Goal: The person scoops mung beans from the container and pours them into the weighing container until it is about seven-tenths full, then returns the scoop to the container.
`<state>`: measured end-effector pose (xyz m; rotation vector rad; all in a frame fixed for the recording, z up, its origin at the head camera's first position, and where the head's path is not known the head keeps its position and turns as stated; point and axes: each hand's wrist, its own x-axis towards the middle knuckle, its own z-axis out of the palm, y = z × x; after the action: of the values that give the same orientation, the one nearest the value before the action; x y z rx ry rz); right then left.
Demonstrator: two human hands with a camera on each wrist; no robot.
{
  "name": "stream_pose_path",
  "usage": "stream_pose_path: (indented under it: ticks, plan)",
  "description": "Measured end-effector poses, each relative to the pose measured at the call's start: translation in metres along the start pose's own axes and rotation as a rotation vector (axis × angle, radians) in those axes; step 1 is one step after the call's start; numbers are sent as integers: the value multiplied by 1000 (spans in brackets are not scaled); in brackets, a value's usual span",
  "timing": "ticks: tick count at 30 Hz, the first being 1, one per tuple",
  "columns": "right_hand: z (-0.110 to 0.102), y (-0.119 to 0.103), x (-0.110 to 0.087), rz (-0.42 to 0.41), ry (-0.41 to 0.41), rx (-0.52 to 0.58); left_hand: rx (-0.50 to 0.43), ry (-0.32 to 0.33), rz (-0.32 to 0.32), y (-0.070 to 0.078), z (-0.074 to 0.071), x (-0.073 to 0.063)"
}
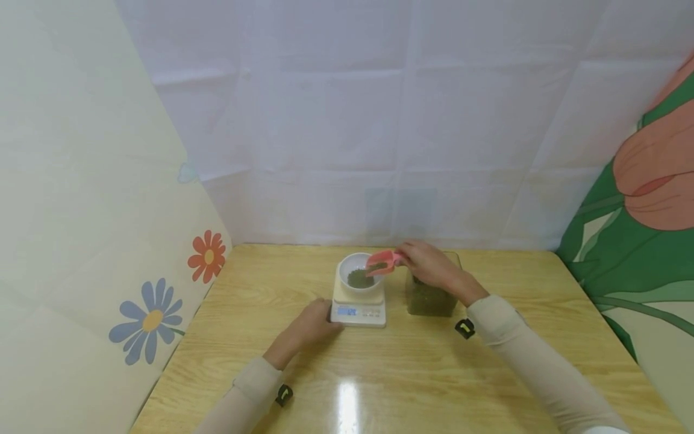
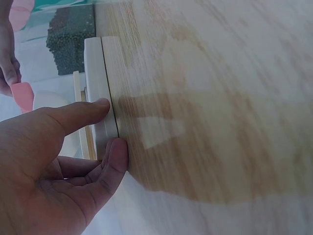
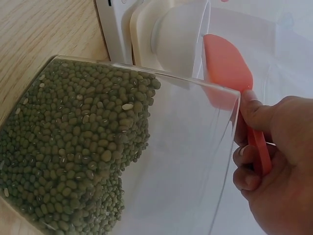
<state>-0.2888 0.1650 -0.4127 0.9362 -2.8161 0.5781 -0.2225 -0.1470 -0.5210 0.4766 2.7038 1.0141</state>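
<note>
My right hand (image 1: pixel 425 262) grips the handle of a pink scoop (image 3: pixel 227 63), thumb along its top and fingers curled beneath. The scoop, with some green mung beans in it, is over the right rim of a white bowl (image 1: pixel 347 265). Mung beans (image 1: pixel 359 278) lie in the bottom of the bowl. Beneath it is a white kitchen scale (image 1: pixel 358 321) with a lit display, its digits too blurred to read. My left hand (image 2: pixel 63 156) holds the scale's near left corner, thumb on the front edge and fingers curled at the side.
Right of the scale stands a clear square container (image 3: pixel 195 147) partly filled with mung beans, under my right forearm. The wooden table (image 1: pixel 423 374) meets a white cloth backdrop (image 1: pixel 325 150) behind. Flower-printed panels (image 1: pixel 81 241) flank it on both sides.
</note>
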Motion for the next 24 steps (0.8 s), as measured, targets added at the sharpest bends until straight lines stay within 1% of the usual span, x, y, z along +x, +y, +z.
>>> stream_pose_path:
  ticks: [7, 17, 24]
  plan:
    - [-2, 0, 0, -10, -1, -24, 18, 9, -2, -2, -1, 0]
    - [-5, -1, -1, -15, -3, -41, 14, 0, 0, -1, -1, 1]
    - [-6, -1, -2, -45, 1, -62, 21, 1, 0, 0, -2, 0]
